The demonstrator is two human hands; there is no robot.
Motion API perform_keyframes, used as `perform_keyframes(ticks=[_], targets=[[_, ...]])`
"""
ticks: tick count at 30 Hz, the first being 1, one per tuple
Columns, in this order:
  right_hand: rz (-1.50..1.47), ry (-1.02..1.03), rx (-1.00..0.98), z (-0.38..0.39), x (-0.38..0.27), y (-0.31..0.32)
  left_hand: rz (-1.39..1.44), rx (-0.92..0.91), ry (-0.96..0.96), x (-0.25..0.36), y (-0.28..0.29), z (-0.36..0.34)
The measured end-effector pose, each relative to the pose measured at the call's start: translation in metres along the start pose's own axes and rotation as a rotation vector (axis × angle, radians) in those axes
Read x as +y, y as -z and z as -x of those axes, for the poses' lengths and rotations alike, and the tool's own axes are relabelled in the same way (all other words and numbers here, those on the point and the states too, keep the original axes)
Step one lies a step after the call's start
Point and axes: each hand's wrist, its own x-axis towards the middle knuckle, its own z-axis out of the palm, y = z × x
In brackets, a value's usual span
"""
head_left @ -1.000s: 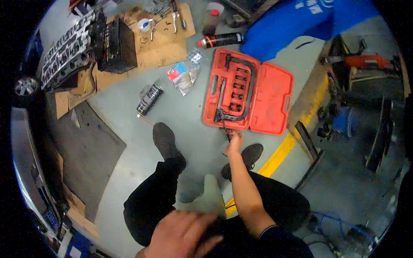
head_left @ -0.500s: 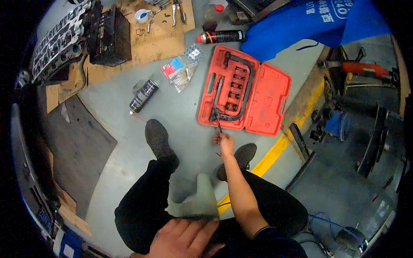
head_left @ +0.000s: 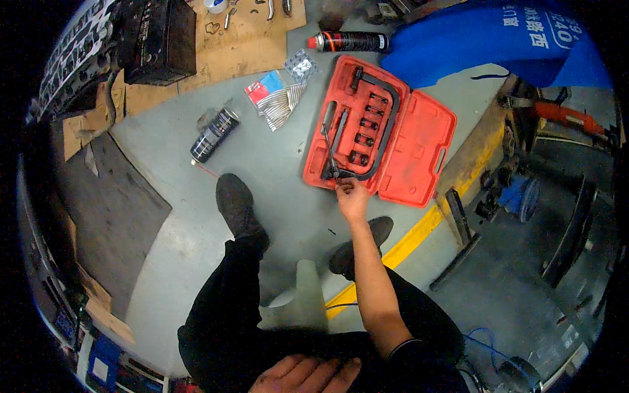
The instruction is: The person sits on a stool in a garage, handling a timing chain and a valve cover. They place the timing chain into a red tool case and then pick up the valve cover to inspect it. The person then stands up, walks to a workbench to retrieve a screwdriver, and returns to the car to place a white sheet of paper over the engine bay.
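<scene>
My right hand [head_left: 352,196] reaches to the near edge of an open red tool case [head_left: 317,152] on the floor. Its fingers are closed on the near end of a thin dark metal rod [head_left: 331,149], which slants over the case's left part. Set in the case are a black C-shaped clamp frame [head_left: 393,108], a thicker dark bar [head_left: 340,130] and several small black adapters [head_left: 369,123]. My left hand [head_left: 308,376] hangs at the lower edge over my lap, fingers stretched out, nothing visible in it.
Left of the case are a black spray can [head_left: 215,135] with a red straw and a bag of striped metal parts [head_left: 278,105]. A red-capped can [head_left: 350,41] lies beyond. A small dark piece [head_left: 332,231] lies between my shoes. An engine cylinder head [head_left: 78,59] stands far left.
My right hand has moved forward to the case edge with the rod, which now lies farther over the case. My left hand has shifted slightly right and lower. The whole view has shifted a little.
</scene>
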Motion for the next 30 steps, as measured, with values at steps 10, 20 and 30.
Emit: perform_keyframes(ticks=[10, 20, 30], targets=[[-0.050, 0.040, -0.055, -0.024, -0.024, 0.008, -0.018, 0.018, -0.030, -0.006, -0.001, -0.001], [0.374, 0.125, -0.155, -0.077, -0.058, -0.004, 0.004, -0.013, -0.042, -0.006, 0.001, 0.000], [0.391, 0.195, -0.116, -0.075, -0.051, -0.007, 0.038, -0.003, -0.021, -0.006, 0.001, 0.000]])
